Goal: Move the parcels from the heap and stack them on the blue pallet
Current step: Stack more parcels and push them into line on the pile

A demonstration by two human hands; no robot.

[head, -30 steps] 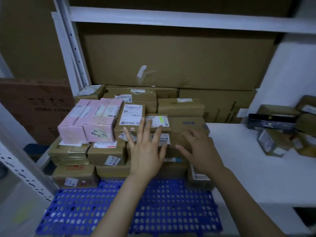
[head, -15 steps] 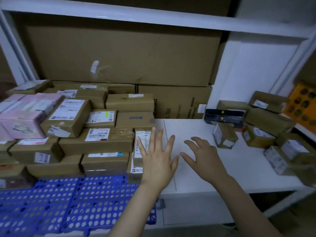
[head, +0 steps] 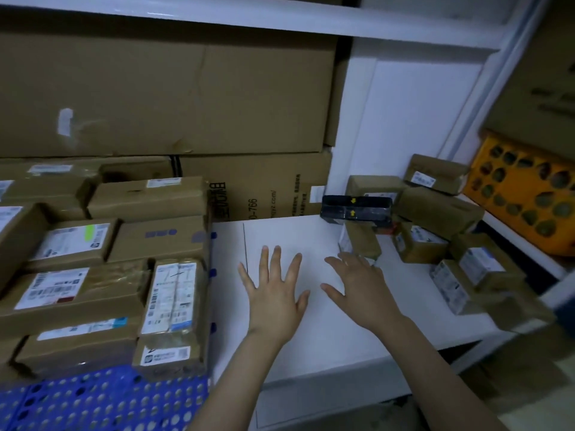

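As the head view shows, we hold the left hand and the right hand empty, fingers spread, above the white shelf. The heap lies at the shelf's right; the stack stands on the blue pallet. The nearest parcel stands at the right fingertips, contact unclear in the blur. We judge it a light, stiff taped carton, best gripped across its long sides.

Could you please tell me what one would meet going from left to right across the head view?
Stacked parcels on the blue pallet → left hand → right hand → heap of loose parcels → yellow crate.
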